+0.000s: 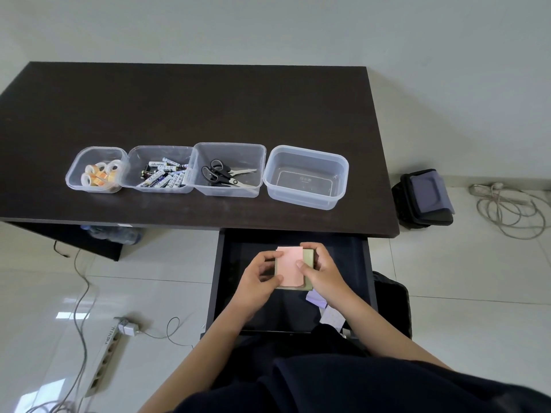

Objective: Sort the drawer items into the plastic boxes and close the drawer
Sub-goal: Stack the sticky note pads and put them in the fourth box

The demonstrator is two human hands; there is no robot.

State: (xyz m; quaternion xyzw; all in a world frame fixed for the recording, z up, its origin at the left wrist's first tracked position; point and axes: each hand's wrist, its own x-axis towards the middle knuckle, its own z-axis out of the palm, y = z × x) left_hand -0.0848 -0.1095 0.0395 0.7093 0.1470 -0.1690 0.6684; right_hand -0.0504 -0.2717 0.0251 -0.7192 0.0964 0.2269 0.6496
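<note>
Over the open drawer (293, 311), lower centre of frame, both hands' fingers grip a sticky-note stack (291, 267), left hand (260, 278) and right hand (322, 271) squaring its edges, probably for the empty box (306, 177) on the bench (190, 114).

Four plastic boxes stand in a row on the counter (208, 108): from left, tape rolls (100, 174), batteries (164, 174), scissors (225, 173), then the rightmost box (305, 176). Near of it, the open drawer (293, 281) holds a notepad stack (293, 268) between both hands, loose papers (323, 311) to its near right.
</note>
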